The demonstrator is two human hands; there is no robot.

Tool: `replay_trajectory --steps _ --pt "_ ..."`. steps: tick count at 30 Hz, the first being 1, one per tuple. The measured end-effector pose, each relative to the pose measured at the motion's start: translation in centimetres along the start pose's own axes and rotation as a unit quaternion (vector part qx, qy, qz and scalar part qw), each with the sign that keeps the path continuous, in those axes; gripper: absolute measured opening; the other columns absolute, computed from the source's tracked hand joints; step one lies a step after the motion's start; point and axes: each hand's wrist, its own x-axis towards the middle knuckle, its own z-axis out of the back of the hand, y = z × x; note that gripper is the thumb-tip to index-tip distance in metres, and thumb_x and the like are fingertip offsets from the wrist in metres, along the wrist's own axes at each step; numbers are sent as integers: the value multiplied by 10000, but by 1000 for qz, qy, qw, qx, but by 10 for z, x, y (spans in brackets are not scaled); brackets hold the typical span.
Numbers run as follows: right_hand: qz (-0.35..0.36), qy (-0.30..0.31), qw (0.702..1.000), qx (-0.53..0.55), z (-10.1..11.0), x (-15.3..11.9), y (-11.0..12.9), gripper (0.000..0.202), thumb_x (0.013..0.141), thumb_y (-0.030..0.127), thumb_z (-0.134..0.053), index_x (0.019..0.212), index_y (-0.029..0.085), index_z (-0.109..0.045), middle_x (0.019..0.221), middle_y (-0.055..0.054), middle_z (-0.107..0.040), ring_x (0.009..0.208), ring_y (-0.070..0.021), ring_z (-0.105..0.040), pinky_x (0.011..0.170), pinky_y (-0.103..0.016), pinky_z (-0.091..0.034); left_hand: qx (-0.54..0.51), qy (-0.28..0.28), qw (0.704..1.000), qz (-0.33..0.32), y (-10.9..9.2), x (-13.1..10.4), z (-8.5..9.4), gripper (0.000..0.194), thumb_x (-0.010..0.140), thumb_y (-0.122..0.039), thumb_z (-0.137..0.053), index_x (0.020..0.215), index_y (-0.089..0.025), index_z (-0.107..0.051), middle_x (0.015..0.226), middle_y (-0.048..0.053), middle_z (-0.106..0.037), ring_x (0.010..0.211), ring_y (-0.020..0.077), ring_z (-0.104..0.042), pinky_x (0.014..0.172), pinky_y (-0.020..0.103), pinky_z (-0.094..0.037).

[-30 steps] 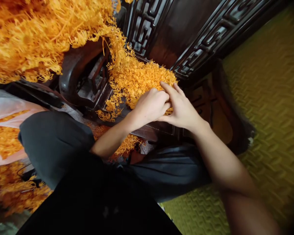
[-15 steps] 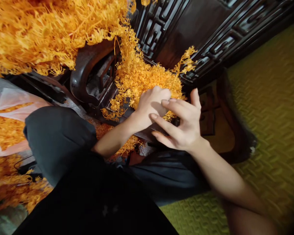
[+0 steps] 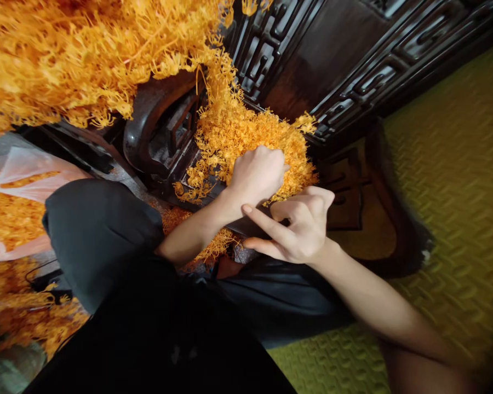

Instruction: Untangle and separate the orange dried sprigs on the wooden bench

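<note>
A heap of bright orange artificial-looking flowers [image 3: 246, 128], with thin curly petals, lies on a dark wooden seat right behind my hands. My left hand [image 3: 258, 172] is closed in a fist, its back towards me, at the near edge of the heap. Its fingertips and whatever they hold are hidden. Close beside it on the right, my right hand [image 3: 302, 224] has its upper fingers curled in. Two lower fingers stretch left towards my left wrist. Anything inside its curled fingers is too small or hidden to make out.
A large mass of the same flowers [image 3: 86, 60] fills the upper left. Dark carved furniture [image 3: 308, 60] stands behind. A pinkish plastic bag [image 3: 28, 169] with orange flowers lies at left. My dark-clothed knee [image 3: 102, 235] is bent. Yellow-green textured matting [image 3: 460, 180] covers the right side.
My right hand has dropped slightly, and its spread upper fingers have curled in. The flower sprig that stuck up behind it now sits lower. My left hand stays nearly in place.
</note>
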Motion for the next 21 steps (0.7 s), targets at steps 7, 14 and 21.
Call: replay_trajectory --steps 7,14,21 --pt "31 9 999 -35 -2 2 5 635 904 705 -650 1456 392 -626 784 -26 -573 807 -223 -476 865 -427 -379 0 -8 1000 6 -2 -1 4 355 1044 -389 -485 1065 -197 -783 1012 123 -766 948 266 -688 844 415 -520" --pt "82 -13 996 -17 0 9 5 414 912 604 -717 1214 328 -776 785 -11 -604 806 -185 -464 839 -390 -373 11 -11 1000 -8 -2 0 4 375 1047 -374 -486 1084 -157 -790 1012 138 -773 958 241 -717 891 366 -537" --pt "99 -52 994 -13 10 12 -3 394 847 345 -837 1231 375 -756 751 14 -626 794 -178 -486 774 -375 -373 13 -16 1000 -17 -2 -1 6 370 1041 -369 -493 1070 -158 -795 990 143 -774 961 241 -723 897 367 -544"
